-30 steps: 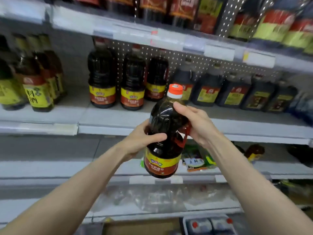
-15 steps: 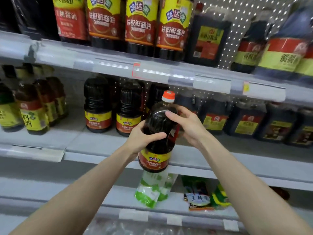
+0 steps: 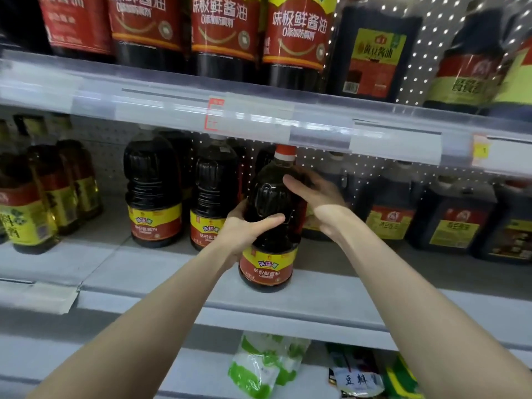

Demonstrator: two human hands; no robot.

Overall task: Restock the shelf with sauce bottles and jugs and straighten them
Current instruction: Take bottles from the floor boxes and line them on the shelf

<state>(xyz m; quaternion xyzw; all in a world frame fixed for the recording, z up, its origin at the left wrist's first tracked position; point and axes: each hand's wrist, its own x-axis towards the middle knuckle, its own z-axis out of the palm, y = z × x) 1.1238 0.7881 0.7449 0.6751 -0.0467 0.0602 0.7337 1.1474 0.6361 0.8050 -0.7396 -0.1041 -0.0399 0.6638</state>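
The sauce jug (image 3: 266, 266) is full of dark liquid. It stands upright near the front edge of the middle shelf (image 3: 331, 292), its long axis vertical, its orange cap (image 3: 285, 152) uppermost and its red-and-yellow label facing outward. Whether its base touches the shelf cannot be told. The left hand (image 3: 244, 231) grips the jug's body, thumb curled across the front. The right hand (image 3: 316, 194) wraps the jug's shoulder, its fingers curving behind. Two matching jugs (image 3: 154, 191) stand just to the left, and square dark jugs (image 3: 452, 220) stand to the right.
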